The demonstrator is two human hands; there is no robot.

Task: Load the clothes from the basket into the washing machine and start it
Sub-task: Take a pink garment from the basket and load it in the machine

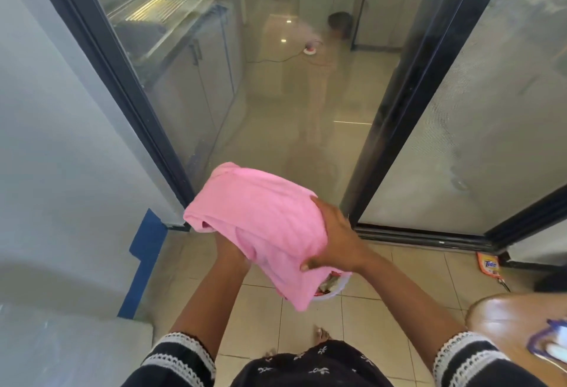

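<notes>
Here both hands hold a bundled pink cloth (260,217) above the tiled floor (254,310): the right hand (333,241) has its grip curled round it, the left hand (228,253) supports it from underneath, grip hidden.

Both forearms extended forward and down, converging at centre. Right hand (333,236) on top, palm down, fingers spread, thumb curled under, gripping pink cloth (264,217). Left hand (228,253) beneath the cloth, mostly hidden; finger pose cannot be told. Black sleeves with white lace trim at both elbows.
</notes>
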